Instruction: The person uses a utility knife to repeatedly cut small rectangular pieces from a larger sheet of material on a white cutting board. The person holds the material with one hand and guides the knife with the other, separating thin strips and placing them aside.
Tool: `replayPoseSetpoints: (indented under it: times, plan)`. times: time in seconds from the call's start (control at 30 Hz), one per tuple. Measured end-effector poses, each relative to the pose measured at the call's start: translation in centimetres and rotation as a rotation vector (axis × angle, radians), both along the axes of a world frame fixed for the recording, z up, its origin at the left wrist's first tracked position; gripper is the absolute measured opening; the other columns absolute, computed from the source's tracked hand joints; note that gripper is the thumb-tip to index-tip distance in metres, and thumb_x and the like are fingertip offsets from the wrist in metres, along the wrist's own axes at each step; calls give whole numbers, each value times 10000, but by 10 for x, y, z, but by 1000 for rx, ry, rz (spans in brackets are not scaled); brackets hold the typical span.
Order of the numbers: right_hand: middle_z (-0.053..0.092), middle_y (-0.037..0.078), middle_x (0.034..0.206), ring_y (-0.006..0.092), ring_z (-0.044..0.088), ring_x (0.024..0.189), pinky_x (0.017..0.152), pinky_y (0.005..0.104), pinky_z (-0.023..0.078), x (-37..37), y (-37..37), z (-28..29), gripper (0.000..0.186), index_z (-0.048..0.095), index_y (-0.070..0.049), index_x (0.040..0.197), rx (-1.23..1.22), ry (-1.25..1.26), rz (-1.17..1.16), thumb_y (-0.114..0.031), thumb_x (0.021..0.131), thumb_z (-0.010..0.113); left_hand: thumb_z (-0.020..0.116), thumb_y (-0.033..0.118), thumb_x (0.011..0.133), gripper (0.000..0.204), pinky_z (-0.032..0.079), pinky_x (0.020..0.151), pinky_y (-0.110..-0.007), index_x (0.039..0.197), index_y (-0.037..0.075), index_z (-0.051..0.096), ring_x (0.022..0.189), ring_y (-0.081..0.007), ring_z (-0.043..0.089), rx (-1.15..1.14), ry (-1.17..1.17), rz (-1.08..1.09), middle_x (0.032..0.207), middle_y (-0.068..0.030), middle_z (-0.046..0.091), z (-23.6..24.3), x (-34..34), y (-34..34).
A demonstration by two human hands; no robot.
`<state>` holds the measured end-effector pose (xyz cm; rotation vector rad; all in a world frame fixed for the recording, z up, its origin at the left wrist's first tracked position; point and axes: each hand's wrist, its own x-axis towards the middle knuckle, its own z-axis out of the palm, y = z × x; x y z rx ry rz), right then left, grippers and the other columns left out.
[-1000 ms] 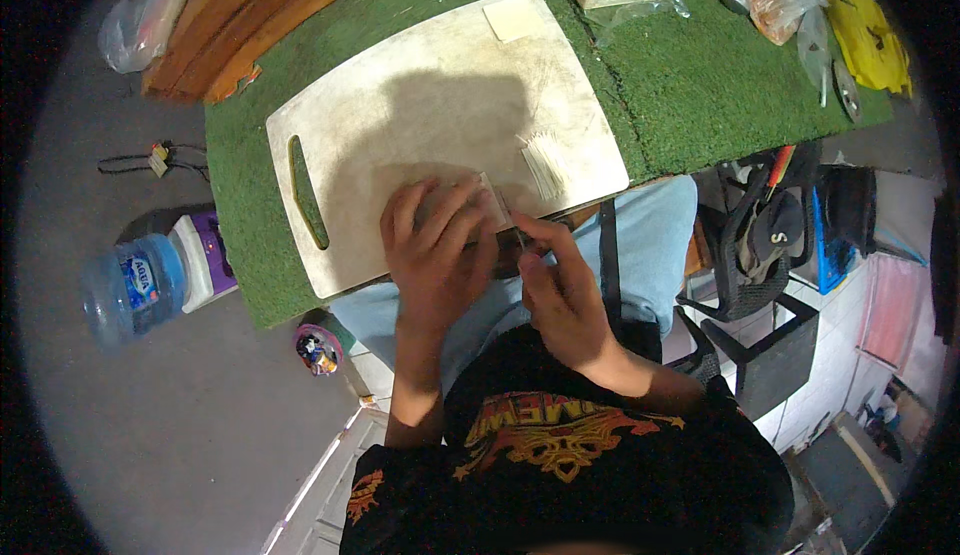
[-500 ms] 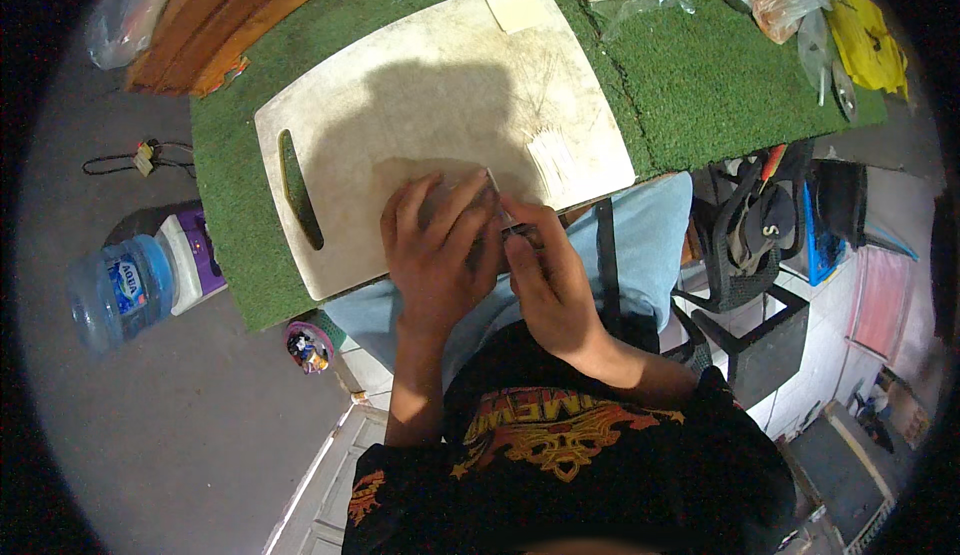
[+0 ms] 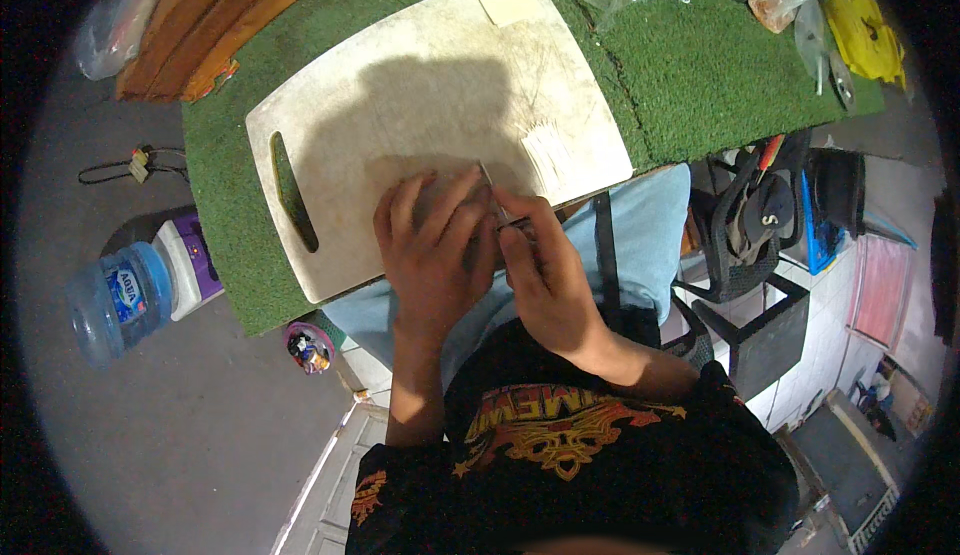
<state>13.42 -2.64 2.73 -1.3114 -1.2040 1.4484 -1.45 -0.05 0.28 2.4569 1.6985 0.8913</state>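
Note:
My right hand (image 3: 545,280) is closed round a knife (image 3: 488,177), whose thin blade points away from me beside my left fingertips. Most of its handle is covered by my fingers. My left hand (image 3: 435,250) lies over the near edge of a worn white cutting board (image 3: 350,90), its fingers bent and pressed down close to the blade. Whatever is under those fingers is hidden. To the right of the hands, a small bundle of thin white strips (image 3: 545,155) lies on the board. A pale yellow square sheet (image 3: 508,3) rests at the board's far right corner.
Green turf-like matting (image 3: 690,105) covers the table under the board. Plastic bags and a yellow packet (image 3: 860,30) lie at the far right. On the left stand a large blue water bottle (image 3: 120,290) and a purple-and-white box (image 3: 190,260). A black chair (image 3: 740,275) is at the right.
The view has shifted slightly. Both hands stay at the board's near edge around the knife, with only small finger movement. The white strips lie as before.

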Motion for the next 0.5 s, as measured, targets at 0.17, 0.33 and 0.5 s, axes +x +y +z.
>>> replayPoseSetpoints:
  times: [0.17,0.33,0.5]
  plan:
    - [625,240,1233,267,618,1172,976,368,485,2,1,0,330,470,22,1388,-86,73,-15,-37,1065,445,718,191,840,204,390,1079,-495,1035,134,731,1217,-318,528,-8,-4,11,1298,28,672,0,2,0]
    - [615,223,1213,267,602,1139,1004,363,464,0,-2,-1,318,467,28,1378,-91,106,-37,-47,1069,447,721,197,845,215,381,1083,-490,1052,137,729,1226,-317,521,-28,-12,13,1302,29,666,2,3,-1]
    - [604,226,1211,273,598,1129,1011,368,460,0,-7,-2,309,453,28,1372,-49,83,-35,-57,1075,447,731,199,845,222,377,1086,-489,1057,137,726,1239,-323,521,-30,-7,19,1306,23,663,3,4,-1]
